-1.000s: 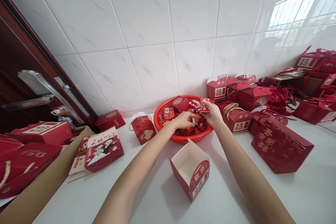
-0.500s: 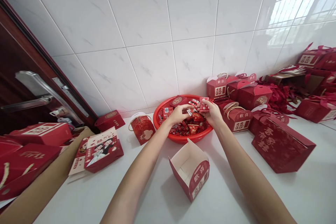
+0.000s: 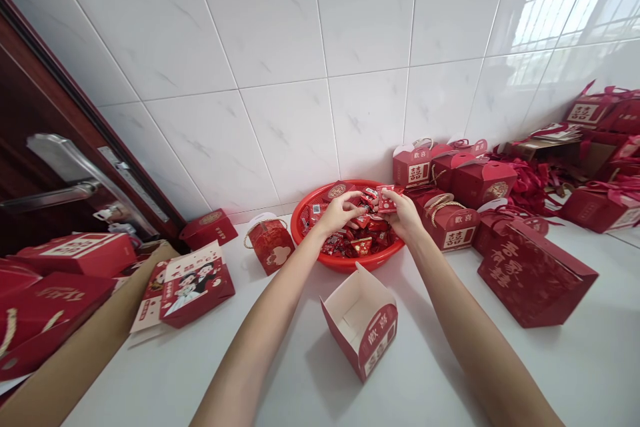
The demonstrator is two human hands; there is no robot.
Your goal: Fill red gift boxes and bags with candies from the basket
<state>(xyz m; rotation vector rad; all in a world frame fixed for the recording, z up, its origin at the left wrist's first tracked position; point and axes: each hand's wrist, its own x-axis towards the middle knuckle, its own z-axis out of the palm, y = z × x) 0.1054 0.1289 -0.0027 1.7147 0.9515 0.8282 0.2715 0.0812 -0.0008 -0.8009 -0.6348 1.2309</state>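
While the right hand (image 3: pixel 401 213) pinches a red packet (image 3: pixel 386 200) over the basket (image 3: pixel 341 264), the left hand (image 3: pixel 341 213) curls above the sweets (image 3: pixel 361 246); whether it grips one is unclear.

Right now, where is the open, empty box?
In the head view, the open box stands low, just right of centre, between the forearms and in front of the red basket.

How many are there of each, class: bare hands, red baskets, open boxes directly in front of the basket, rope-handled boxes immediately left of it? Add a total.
Bare hands (left hand, right hand): 2
Red basket: 1
Open box directly in front: 1
Rope-handled box immediately left: 1
Total: 5
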